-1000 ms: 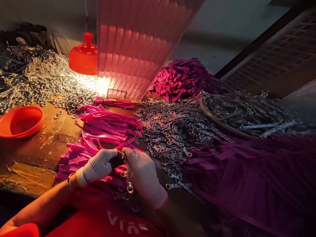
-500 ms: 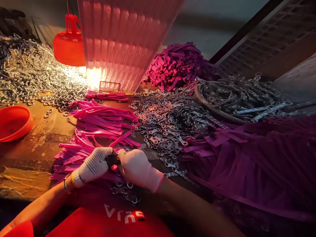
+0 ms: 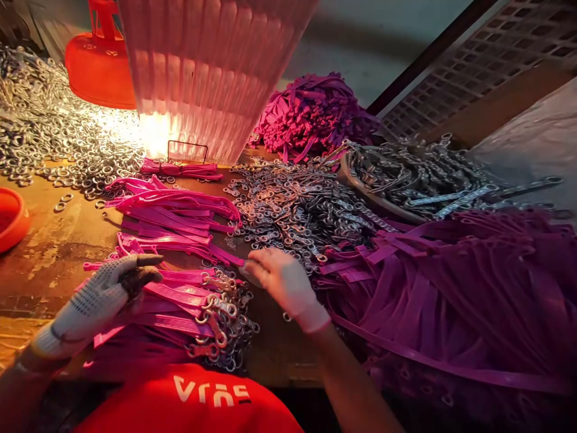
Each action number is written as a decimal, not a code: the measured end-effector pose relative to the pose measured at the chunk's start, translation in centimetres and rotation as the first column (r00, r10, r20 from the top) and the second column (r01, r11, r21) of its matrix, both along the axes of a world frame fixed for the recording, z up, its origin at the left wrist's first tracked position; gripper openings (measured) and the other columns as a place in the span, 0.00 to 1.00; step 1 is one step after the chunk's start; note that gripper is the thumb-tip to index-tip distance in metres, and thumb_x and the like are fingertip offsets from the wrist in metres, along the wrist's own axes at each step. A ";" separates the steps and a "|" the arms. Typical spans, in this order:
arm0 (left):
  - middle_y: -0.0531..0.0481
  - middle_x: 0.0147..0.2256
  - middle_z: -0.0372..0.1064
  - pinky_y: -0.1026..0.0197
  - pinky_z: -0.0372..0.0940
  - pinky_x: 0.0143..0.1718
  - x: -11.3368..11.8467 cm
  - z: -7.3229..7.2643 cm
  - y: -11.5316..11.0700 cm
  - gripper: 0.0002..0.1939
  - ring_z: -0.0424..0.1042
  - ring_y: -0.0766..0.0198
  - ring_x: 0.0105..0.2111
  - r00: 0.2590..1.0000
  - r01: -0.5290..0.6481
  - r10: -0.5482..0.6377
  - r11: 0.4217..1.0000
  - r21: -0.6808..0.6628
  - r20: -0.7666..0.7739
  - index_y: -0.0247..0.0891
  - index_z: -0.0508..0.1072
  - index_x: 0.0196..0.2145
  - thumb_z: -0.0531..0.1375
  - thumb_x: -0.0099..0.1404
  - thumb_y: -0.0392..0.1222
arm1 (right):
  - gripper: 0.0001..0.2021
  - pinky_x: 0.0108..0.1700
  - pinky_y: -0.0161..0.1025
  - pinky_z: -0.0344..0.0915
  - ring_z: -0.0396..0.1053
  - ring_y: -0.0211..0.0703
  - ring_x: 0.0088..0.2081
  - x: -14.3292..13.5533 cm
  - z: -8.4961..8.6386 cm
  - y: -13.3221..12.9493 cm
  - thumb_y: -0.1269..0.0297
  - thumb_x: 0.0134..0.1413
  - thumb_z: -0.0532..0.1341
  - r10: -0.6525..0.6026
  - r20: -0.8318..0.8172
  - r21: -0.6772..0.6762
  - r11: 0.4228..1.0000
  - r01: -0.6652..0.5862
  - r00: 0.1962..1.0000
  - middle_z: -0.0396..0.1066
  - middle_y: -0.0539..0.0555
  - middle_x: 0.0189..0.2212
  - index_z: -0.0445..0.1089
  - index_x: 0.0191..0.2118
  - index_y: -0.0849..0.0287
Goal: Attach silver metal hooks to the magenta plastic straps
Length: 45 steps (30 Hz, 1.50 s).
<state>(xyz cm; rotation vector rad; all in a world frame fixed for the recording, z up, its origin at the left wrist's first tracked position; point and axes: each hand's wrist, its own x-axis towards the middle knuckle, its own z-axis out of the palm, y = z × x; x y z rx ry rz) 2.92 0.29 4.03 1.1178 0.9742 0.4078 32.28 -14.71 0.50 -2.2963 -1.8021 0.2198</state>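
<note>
My left hand (image 3: pixel 106 294), in a dotted white glove with dark fingertips, is at the left of the nearest pink straps (image 3: pixel 175 294). Its thumb and forefinger stand apart, and nothing shows between them. My right hand (image 3: pixel 286 285), in a plain white glove, reaches with outstretched, slightly bent fingers to the tip of a strap from the middle pink bundle (image 3: pixel 180 210). Whether the fingertips touch that strap is unclear. Metal ring-ended links (image 3: pixel 220 319) cluster at the right ends of the nearest straps.
Loose metal links pile up at the left (image 3: pixel 58 126) and centre (image 3: pixel 293 204). A red lamp (image 3: pixel 101 69) hangs beside a ribbed translucent sheet (image 3: pixel 211 78). Purple straps (image 3: pixel 442 300) heap at the right, below a bowl (image 3: pixel 383 201) of metal pieces. A red bowl (image 3: pixel 15 219) sits left.
My hands have parted from their shared grip over the near straps. The left moved left and opened; the right moved up and right to the middle strap's tip. The view shifted slightly.
</note>
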 end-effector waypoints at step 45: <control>0.60 0.18 0.56 0.70 0.49 0.11 3.2 -5.5 -4.0 0.14 0.53 0.74 0.12 0.900 0.149 -0.016 0.950 -0.274 0.437 0.39 0.62 0.29 0.60 0.64 0.49 | 0.10 0.32 0.36 0.54 0.64 0.41 0.28 -11.6 2.1 3.9 0.65 0.62 0.54 0.271 0.025 0.094 0.958 -0.272 0.962 0.69 0.52 0.24 0.69 0.31 0.59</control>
